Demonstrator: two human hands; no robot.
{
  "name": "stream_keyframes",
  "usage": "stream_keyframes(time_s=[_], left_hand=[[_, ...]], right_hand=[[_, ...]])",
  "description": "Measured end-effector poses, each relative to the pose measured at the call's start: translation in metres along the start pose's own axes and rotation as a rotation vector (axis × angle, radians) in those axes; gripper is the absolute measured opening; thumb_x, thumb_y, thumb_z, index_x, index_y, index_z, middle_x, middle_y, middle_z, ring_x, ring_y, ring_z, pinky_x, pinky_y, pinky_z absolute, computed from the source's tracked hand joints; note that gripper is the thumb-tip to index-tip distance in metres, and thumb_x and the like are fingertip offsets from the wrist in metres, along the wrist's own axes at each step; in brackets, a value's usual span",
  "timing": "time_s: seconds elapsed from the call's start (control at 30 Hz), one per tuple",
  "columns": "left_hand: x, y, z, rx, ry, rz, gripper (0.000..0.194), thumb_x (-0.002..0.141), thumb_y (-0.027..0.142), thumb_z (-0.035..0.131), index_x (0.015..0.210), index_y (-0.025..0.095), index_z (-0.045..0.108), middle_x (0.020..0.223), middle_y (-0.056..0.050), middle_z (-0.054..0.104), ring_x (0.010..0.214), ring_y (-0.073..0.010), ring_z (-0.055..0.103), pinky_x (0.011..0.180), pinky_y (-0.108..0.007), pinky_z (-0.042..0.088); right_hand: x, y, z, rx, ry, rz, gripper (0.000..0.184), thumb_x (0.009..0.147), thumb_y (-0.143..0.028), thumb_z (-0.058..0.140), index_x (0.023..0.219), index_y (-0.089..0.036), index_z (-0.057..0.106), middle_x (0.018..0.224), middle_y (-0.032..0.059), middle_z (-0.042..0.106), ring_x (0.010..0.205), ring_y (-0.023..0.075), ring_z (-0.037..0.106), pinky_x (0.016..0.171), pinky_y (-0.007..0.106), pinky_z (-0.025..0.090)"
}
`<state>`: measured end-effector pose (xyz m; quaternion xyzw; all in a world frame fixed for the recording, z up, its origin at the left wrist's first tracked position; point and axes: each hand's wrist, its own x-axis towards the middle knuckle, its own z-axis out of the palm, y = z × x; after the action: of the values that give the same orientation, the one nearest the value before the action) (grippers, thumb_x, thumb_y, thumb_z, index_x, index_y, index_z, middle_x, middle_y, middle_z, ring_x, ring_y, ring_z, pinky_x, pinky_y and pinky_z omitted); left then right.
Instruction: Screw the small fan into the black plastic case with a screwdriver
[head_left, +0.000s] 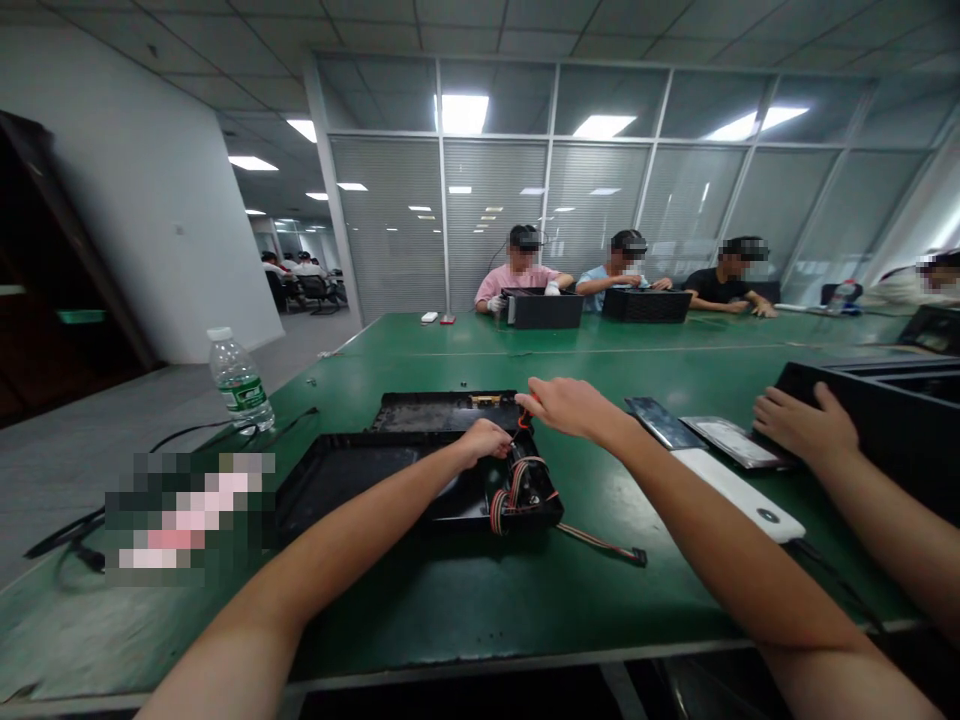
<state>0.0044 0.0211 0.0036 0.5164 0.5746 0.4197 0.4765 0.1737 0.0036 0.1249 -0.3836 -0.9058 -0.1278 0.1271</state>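
The left hand (486,442), fingertips pinched together, touches the black casing (442,480) at frame centre; the right hand (559,405) curls around an orange-and-black tool (525,415) above its right end. Beyond, near upper centre, gloved hands touch a black box (547,309).

The table (465,610) lies bare in front of the black tray (345,475). On the left, a bottle (241,385) and cables (187,432) block the way; on the right, a white device (739,495) and another person's hand (802,425) do.
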Motion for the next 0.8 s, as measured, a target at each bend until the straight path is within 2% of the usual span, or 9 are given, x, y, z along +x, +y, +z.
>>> stream_keyframes(time_s=[0.07, 0.17, 0.23, 0.3, 0.43, 0.5, 0.63, 0.7, 0.8], left_hand=[[-0.001, 0.000, -0.001, -0.012, -0.001, 0.009, 0.008, 0.068, 0.011, 0.060, 0.061, 0.007, 0.061, 0.053, -0.002, 0.058, 0.049, -0.0090, 0.053, 0.055, -0.021, 0.047], [-0.002, 0.000, -0.003, -0.011, 0.003, 0.031, 0.009, 0.067, 0.014, 0.063, 0.063, 0.007, 0.062, 0.054, -0.003, 0.059, 0.051, -0.0093, 0.054, 0.055, -0.022, 0.047], [-0.003, -0.002, -0.004, 0.012, 0.007, 0.047, 0.009, 0.067, 0.015, 0.065, 0.064, 0.006, 0.063, 0.056, -0.003, 0.059, 0.052, -0.0091, 0.054, 0.055, -0.022, 0.047], [-0.003, -0.003, -0.003, 0.038, 0.028, 0.073, 0.010, 0.068, 0.016, 0.066, 0.065, 0.007, 0.063, 0.055, -0.002, 0.058, 0.050, -0.0081, 0.052, 0.054, -0.021, 0.045], [-0.005, 0.001, 0.000, 0.154, 0.078, 0.145, 0.014, 0.075, 0.020, 0.059, 0.070, 0.007, 0.063, 0.055, -0.002, 0.057, 0.049, -0.0077, 0.049, 0.053, -0.021, 0.044], [-0.010, 0.008, -0.002, 0.371, 0.070, 0.236, 0.014, 0.077, 0.021, 0.056, 0.074, 0.009, 0.063, 0.061, -0.004, 0.060, 0.055, -0.0103, 0.053, 0.057, -0.022, 0.045], [-0.032, 0.026, -0.021, 1.094, 0.119, 0.511, 0.015, 0.075, 0.018, 0.051, 0.084, 0.013, 0.062, 0.082, -0.009, 0.064, 0.079, -0.0192, 0.059, 0.072, -0.029, 0.045], [-0.045, 0.031, -0.037, 1.401, 0.110, 0.447, 0.019, 0.074, 0.018, 0.050, 0.087, 0.013, 0.062, 0.088, -0.013, 0.063, 0.083, -0.0230, 0.060, 0.072, -0.031, 0.045], [-0.060, 0.033, -0.064, 1.641, -0.141, 0.241, 0.019, 0.070, 0.020, 0.053, 0.082, 0.012, 0.065, 0.085, -0.015, 0.065, 0.077, -0.0238, 0.061, 0.066, -0.029, 0.045]], right_hand=[[-0.002, 0.006, 0.004, -0.022, 0.078, 0.085, 0.045, 0.086, -0.052, 0.030, 0.084, -0.016, 0.058, 0.071, 0.0109, 0.063, 0.065, 0.0206, 0.058, 0.055, 0.026, 0.030], [-0.012, 0.029, 0.009, 0.145, 0.127, 0.023, 0.036, 0.085, -0.047, 0.039, 0.085, -0.018, 0.060, 0.071, 0.0074, 0.063, 0.064, 0.0173, 0.057, 0.056, 0.025, 0.031], [-0.021, 0.050, 0.015, 0.314, 0.172, -0.006, 0.029, 0.083, -0.043, 0.043, 0.084, -0.018, 0.059, 0.071, 0.0047, 0.063, 0.062, 0.0149, 0.055, 0.056, 0.024, 0.033], [-0.029, 0.067, 0.024, 0.523, 0.217, 0.054, 0.029, 0.082, -0.043, 0.044, 0.082, -0.017, 0.056, 0.066, 0.0027, 0.061, 0.055, 0.0128, 0.053, 0.053, 0.023, 0.035], [-0.034, 0.076, 0.048, 1.050, 0.203, 0.174, 0.031, 0.080, -0.047, 0.046, 0.084, -0.016, 0.047, 0.062, 0.0007, 0.058, 0.048, 0.0106, 0.051, 0.047, 0.023, 0.039], [-0.033, 0.070, 0.057, 1.272, 0.153, 0.145, 0.031, 0.077, -0.045, 0.052, 0.087, -0.017, 0.043, 0.066, 0.0013, 0.058, 0.055, 0.0120, 0.055, 0.051, 0.025, 0.043], [-0.034, 0.047, 0.060, 1.554, -0.006, -0.009, 0.040, 0.071, -0.035, 0.061, 0.102, -0.021, 0.039, 0.082, 0.0010, 0.056, 0.069, 0.0137, 0.057, 0.063, 0.031, 0.047], [-0.038, 0.033, 0.059, 1.480, -0.089, -0.099, 0.034, 0.074, -0.030, 0.057, 0.104, -0.023, 0.043, 0.084, 0.0013, 0.054, 0.068, 0.0128, 0.055, 0.063, 0.030, 0.046], [-0.048, 0.007, 0.063, 1.071, -0.045, -0.248, 0.011, 0.076, -0.026, 0.051, 0.086, -0.020, 0.052, 0.084, 0.0040, 0.052, 0.073, 0.0137, 0.051, 0.064, 0.028, 0.042]])
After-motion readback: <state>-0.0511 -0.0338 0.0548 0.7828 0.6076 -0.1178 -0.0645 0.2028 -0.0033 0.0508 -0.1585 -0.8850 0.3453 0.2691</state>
